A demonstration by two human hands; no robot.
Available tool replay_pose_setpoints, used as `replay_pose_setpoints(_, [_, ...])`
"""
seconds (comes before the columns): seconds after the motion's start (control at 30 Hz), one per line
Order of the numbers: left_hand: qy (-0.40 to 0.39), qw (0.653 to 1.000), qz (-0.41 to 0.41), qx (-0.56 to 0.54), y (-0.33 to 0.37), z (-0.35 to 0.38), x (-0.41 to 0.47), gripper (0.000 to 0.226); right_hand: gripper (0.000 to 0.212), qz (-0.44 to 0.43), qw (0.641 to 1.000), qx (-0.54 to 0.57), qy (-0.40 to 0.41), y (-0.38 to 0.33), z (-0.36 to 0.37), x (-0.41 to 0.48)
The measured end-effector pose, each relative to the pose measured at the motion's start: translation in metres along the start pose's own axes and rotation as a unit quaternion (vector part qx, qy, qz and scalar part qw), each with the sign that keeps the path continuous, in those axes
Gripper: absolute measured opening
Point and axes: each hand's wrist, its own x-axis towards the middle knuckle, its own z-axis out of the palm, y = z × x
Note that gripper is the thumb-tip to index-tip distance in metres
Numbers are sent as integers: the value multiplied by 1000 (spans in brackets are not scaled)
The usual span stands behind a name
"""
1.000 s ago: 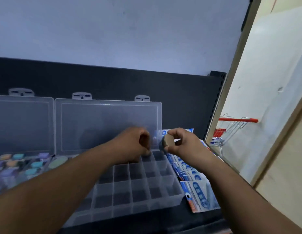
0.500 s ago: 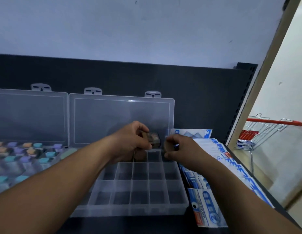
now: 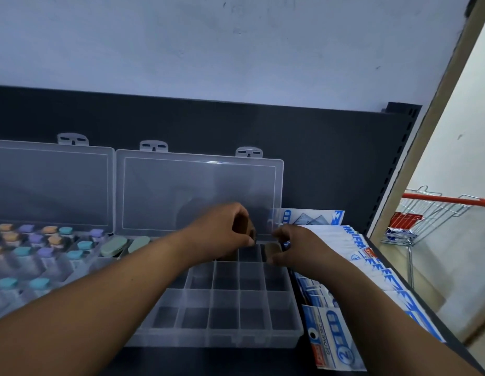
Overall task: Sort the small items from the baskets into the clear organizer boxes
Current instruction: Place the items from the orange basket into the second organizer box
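Lowering since a second ago, my right hand [image 3: 293,246] now pinches a tan piece [image 3: 272,249] just above the clear organizer box's [image 3: 222,341] back-right cell at centre frame. My left hand [image 3: 225,232] pinches a small dark piece [image 3: 252,234] beside it. Both drops look imminent. The packets [image 3: 328,347] at lower right read "GEOMETRIC" and "2".
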Motion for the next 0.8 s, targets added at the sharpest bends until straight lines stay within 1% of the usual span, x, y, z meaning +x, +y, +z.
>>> replay_pose_setpoints(0.07, [-7, 999, -1, 38, 0, 4, 4, 39, 61, -1, 1000, 7, -3, 2, -1, -1])
replay_pose_setpoints(0.17, [-20, 995, 3, 97, 0, 11, 11, 42, 57, -11, 1000, 20, 3, 6, -3, -4])
replay_pose_setpoints(0.3, [-51, 988, 12, 146, 0, 19, 17, 37, 58, -17, 1000, 21, 5, 9, -6, -8])
replay_pose_setpoints(0.4, [-70, 978, 15, 198, -1, 26, 22, 27, 54, -29, 999, 25, 3, 12, -7, -10])
replay_pose_setpoints(0.5, [-76, 971, 5, 227, -3, 33, 25, 29, 51, -35, 999, 25, -1, 13, -7, -9])
replay_pose_setpoints(0.57, [-76, 971, 1, 226, -4, 33, 25, 34, 48, -38, 999, 15, -4, 13, -7, -8])
replay_pose_setpoints(0.6, [-78, 971, -4, 227, -5, 32, 23, 42, 46, -43, 999, 9, -8, 13, -7, -8])
replay_pose_setpoints(0.67, [-77, 969, -16, 232, -7, 27, 19, 64, 44, -53, 999, -4, -9, 9, -7, -9])
replay_pose_setpoints(0.73, [-68, 968, -24, 240, -7, 20, 12, 74, 51, -61, 998, -25, 6, 2, -6, -12])
replay_pose_setpoints(0.8, [-55, 967, -25, 247, -8, 8, 2, 75, 58, -68, 996, -54, 17, -11, -6, -15])
